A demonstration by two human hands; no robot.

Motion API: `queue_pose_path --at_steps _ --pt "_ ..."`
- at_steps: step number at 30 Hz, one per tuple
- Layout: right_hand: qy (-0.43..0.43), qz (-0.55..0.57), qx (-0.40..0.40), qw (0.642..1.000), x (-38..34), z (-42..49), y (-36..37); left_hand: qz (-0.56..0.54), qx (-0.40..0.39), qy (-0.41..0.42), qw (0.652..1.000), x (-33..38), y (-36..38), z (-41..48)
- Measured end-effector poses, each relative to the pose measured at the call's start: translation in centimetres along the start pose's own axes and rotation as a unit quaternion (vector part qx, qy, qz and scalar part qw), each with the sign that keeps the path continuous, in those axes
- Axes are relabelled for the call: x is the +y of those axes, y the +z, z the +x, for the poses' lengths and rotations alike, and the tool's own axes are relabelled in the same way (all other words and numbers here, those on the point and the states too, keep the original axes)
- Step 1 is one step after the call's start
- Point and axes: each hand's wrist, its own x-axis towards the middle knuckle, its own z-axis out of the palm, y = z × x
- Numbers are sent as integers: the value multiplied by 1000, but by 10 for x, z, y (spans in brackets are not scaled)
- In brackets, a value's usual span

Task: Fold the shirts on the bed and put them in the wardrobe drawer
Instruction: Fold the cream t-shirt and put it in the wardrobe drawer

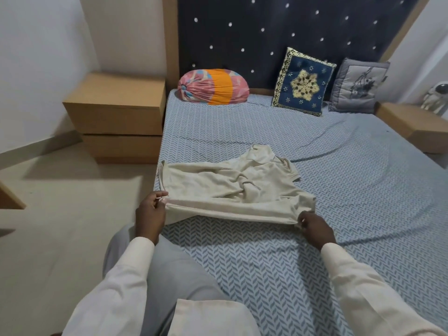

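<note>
1. Left hand: the fingers and thumb are curled and pinch the near left corner of the shirt at its hem.
2. Right hand: the fingers and thumb are curled and pinch the near right corner of the same hem. The cloth bunches at this pinch point.
3. Hem: it runs in a nearly straight, stretched line from one grip to the other and appears lifted slightly off the sheet.
4. Shirt: beige. Beyond both grips, the body of the shirt lies crumpled on the bed, close to the bed's left edge. The collar end lies farthest from the grips, toward the headboard.
5. Bed: it is covered by a blue sheet with a herringbone print. Bare sheet lies on the near side of the grips and to the right of the right-hand grip.
6. Well beyond the grips, along the headboard, from left to right: a pink and orange bolster, a blue cushion and a grey cushion.
7. Left of the left-hand grip and farther away, well apart from it: a wooden bedside cabinet on the floor beside the bed.
8. Behind each grip, the forearm is covered by a long pale sleeve.
</note>
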Motion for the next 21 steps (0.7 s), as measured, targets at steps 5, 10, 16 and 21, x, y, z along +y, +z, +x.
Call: queue_pose_path --at_steps 5,10,16,21 --pt "36 -62 -127 989 -12 -6 16 83 44 49 994 -3 -6 -6" --pt "-8 58 20 998 -43 -15 14 63 18 25 998 3 -13 -17" --pt "-88 -26 -59 994 -61 -12 30 16 6 -15 1000 3 -19 -22" --pt "-102 -56 -52 992 -54 -9 29 -22 -12 -39 999 3 -25 -25"
